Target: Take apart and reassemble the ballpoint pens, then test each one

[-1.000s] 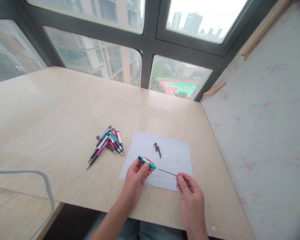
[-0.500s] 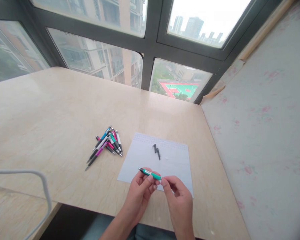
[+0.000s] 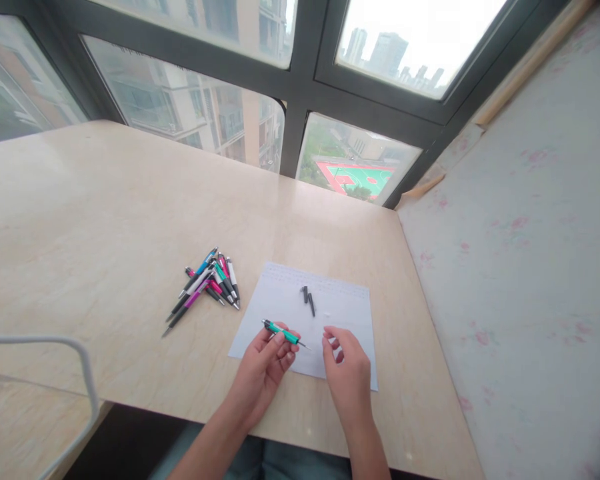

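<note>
My left hand [image 3: 265, 363] pinches a green pen barrel [image 3: 280, 331] over the near part of a white sheet of paper [image 3: 350, 313]; a thin dark refill tip sticks out of the barrel's right end. My right hand [image 3: 347, 363] hovers just right of that tip with its fingers loosely curled and apart, holding nothing. Two small black pen parts [image 3: 309, 299] lie on the paper beyond my hands.
A pile of several coloured pens [image 3: 207, 283] lies on the beige table [image 3: 105, 200] left of the paper. A white curved tube [image 3: 75, 367] stands at the near left. Windows run along the far edge; a pale patterned wall closes the right side.
The thin black refill, held out to the right by my right hand, has gone into the green barrel. My right hand has let go and drawn slightly away.
</note>
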